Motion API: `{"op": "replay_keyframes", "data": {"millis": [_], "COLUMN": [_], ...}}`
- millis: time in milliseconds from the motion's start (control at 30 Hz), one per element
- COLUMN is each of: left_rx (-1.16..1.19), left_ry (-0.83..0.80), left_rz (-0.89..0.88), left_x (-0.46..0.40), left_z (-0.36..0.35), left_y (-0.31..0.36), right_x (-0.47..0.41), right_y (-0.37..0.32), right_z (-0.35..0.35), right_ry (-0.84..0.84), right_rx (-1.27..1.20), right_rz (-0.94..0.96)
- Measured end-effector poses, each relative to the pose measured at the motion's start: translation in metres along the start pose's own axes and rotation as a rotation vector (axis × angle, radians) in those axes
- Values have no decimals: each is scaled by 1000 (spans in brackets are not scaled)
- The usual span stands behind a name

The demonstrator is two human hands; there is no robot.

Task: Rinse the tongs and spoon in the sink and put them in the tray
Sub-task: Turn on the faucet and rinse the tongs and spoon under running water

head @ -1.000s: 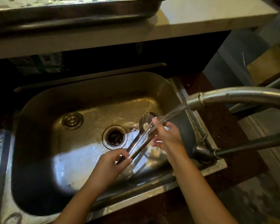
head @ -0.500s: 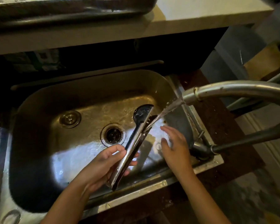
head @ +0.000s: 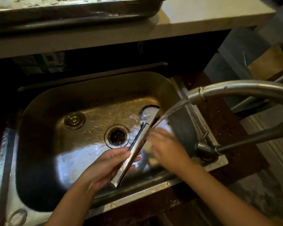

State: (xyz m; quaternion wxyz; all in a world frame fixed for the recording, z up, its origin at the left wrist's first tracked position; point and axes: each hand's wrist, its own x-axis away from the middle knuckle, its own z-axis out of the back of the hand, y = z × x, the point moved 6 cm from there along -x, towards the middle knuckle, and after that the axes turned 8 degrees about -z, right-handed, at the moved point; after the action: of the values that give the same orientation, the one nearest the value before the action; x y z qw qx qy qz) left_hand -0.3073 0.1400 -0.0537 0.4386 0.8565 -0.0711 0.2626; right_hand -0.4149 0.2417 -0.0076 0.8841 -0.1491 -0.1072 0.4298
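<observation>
Metal tongs (head: 138,144) slant over the steel sink (head: 39,144), their round head up under the running water from the faucet (head: 235,89). My left hand (head: 108,167) grips the lower handle end of the tongs. My right hand (head: 167,147), blurred, is right beside the tongs' middle under the stream, fingers spread, holding nothing that I can make out. A steel tray (head: 72,13) sits on the counter above the sink. No spoon shows apart from the tongs.
The drain (head: 117,136) and a round stopper (head: 74,120) lie on the sink floor. The faucet's dark lever (head: 252,139) sticks out at right. A pale counter (head: 203,17) overhangs the far side of the sink.
My left hand has turned the tongs so the flat side faces up. My right hand left the tongs' head, drew back, then moved in again next to their middle.
</observation>
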Motion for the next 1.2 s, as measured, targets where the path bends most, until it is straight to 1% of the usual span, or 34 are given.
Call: {"op": "replay_keyframes", "data": {"millis": [67,100,133,200,233,267,300,367,400,467,533,600,667,700,733,767,800,900,967,1033,1067,1133,1200], "left_rx": [15,20,25,36,37,39,47,79,100,143,169,182,190,194,192,185,173,201,292,340,310,163,16], "left_ry": [9,9,6,3,7,14,20,16,13,16,31,54,89,101,101,97,97,139,177,186,176,140,96], "left_rz": [4,11,13,2,-5,-11,-13,-9,-5,-13,-34,-53,-53,-48,-44,-43,-46,-56,-63,-64,-59,-46,-31], "left_x": [-3,-4,-4,-6,-8,-11,-14,-20,-22,-25,-29,-36,-43,-45,-46,-45,-46,-46,-48,-48,-48,-44,-39], "left_z": [-1,-1,-1,-2,-3,-3,-4,-6,-7,-8,-11,-15,-17,-17,-18,-19,-20,-25,-27,-28,-28,-29,-32], "left_y": [-1,-2,-3,-3,-3,-2,-2,-3,-4,-8,-9,-8,-4,-3,-2,-2,-3,-7,-7,-3,-1,0,-2], "right_x": [21,18,9,-11,-13,-9,0,34,46,41,25,23,40,51,58,62,62,59,55,52,51,45,34], "right_y": [-22,-20,-10,15,21,19,7,-27,-35,-27,-10,-10,-25,-30,-29,-24,-17,-1,1,-2,0,12,31], "right_z": [-13,-13,-11,-2,-1,-5,-13,-31,-32,-23,-14,-15,-31,-37,-39,-36,-30,-6,1,1,0,-3,-16], "right_ry": [-140,-141,-124,-68,-28,-25,-63,-156,-157,-78,-12,-5,-22,-38,-42,-8,71,395,485,485,463,389,246], "right_rx": [-28,12,43,79,84,50,16,-52,-82,-41,10,-13,-40,-91,-178,-256,-305,-397,-421,-427,-472,-682,-988], "right_rz": [159,195,149,-83,-145,-140,-63,174,233,239,107,11,53,61,33,-13,-65,-217,-270,-278,-310,-485,-722]}}
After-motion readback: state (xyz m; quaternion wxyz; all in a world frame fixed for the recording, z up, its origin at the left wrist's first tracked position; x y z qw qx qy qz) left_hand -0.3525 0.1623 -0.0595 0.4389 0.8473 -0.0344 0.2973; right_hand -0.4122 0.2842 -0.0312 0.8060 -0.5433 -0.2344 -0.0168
